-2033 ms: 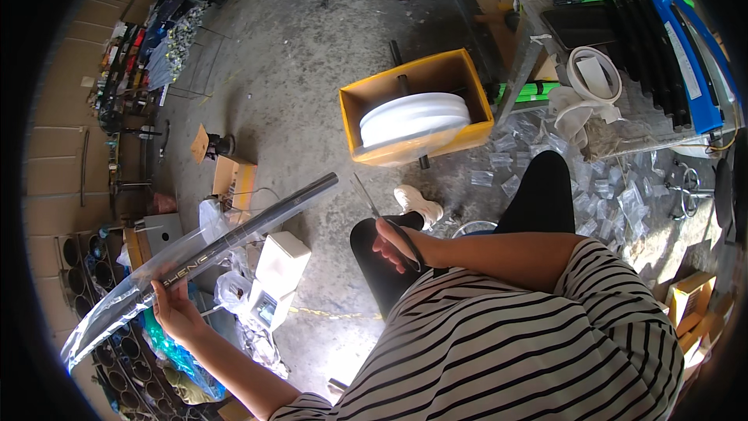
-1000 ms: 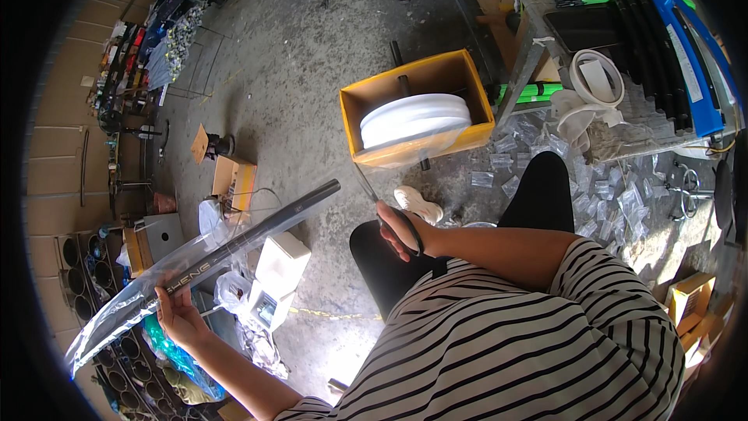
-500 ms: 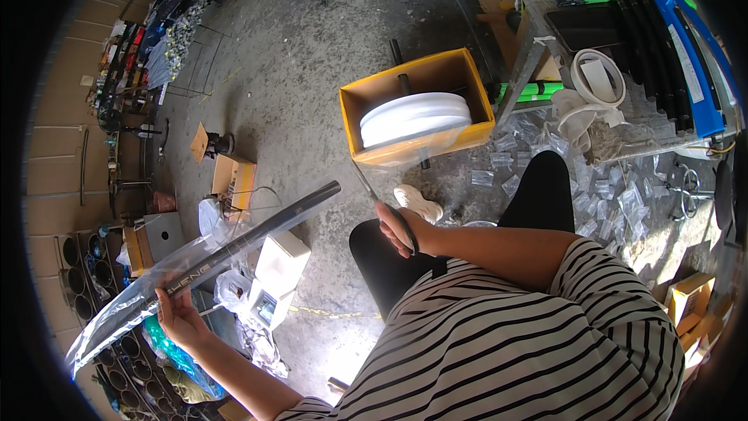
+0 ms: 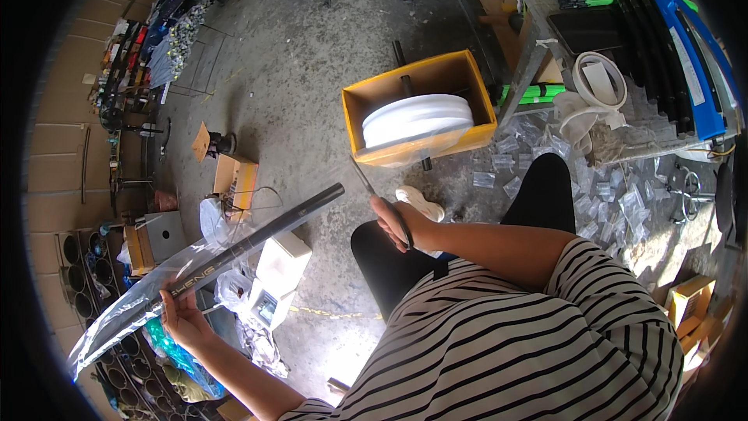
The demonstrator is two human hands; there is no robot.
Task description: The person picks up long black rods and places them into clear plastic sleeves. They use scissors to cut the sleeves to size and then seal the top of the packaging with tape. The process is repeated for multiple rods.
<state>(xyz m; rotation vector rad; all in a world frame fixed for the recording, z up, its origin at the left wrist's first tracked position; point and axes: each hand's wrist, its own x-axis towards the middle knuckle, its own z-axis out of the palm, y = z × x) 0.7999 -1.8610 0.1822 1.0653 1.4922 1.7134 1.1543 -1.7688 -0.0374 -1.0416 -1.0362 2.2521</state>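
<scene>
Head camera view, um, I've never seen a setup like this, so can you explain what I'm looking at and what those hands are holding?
There's no robot here: these are a person's own bare hands. The picture comes from the left of two wide fisheye cameras worn on the head, looking down, so straight edges bend near the rim. The left hand holds a long dark tube with clear plastic film along it. The right hand holds scissors, apart from the tube. On the concrete floor ahead stands an open yellow-edged box with a big white roll in it; small clear packets lie scattered to the right.
</scene>
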